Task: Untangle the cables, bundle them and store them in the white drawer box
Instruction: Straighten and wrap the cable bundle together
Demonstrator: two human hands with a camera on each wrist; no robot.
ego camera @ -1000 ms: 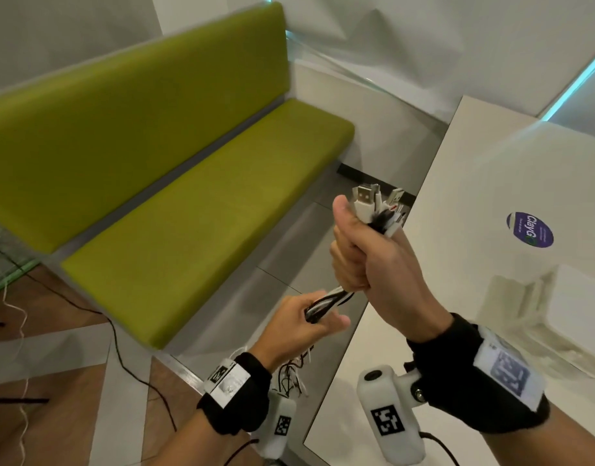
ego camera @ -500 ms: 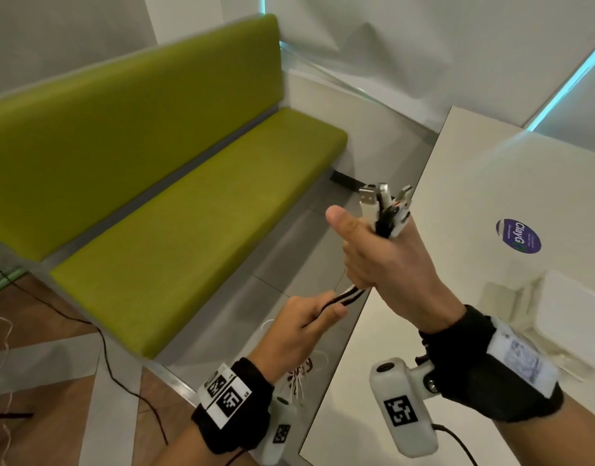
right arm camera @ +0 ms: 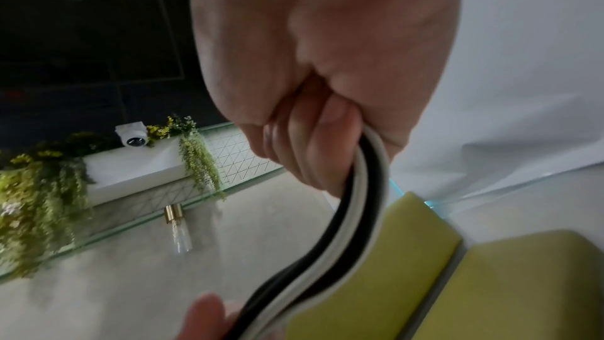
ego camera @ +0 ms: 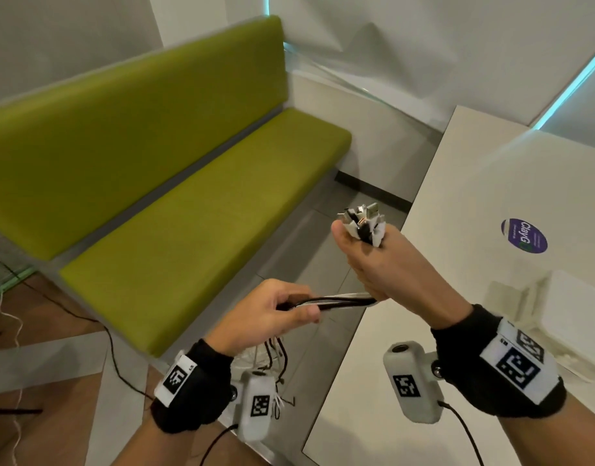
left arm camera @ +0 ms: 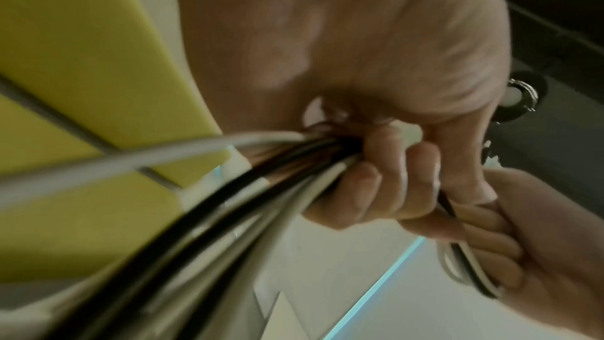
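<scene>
My right hand (ego camera: 373,260) is raised in a fist round a bunch of black and white cables (ego camera: 336,301), with several plugs (ego camera: 363,220) sticking out of its top. The cables leave the fist's underside and run left into my left hand (ego camera: 272,314), which grips them lower down. Below the left hand the loose ends (ego camera: 276,361) hang in a tangle. The left wrist view shows the fingers (left arm camera: 385,180) curled round the cables (left arm camera: 209,201). In the right wrist view the cables (right arm camera: 356,216) leave the fist (right arm camera: 314,144). The white drawer box (ego camera: 572,317) stands on the table at the right.
A white table (ego camera: 474,196) with a round purple sticker (ego camera: 524,236) fills the right side. A green bench (ego camera: 175,210) runs along the left over a grey tiled floor. Thin cords (ego camera: 118,358) lie on the floor near the bench.
My left hand has slid along the cables, away from the right fist, and the stretch between the hands now lies nearly level. The right hand still holds the plug ends up.
</scene>
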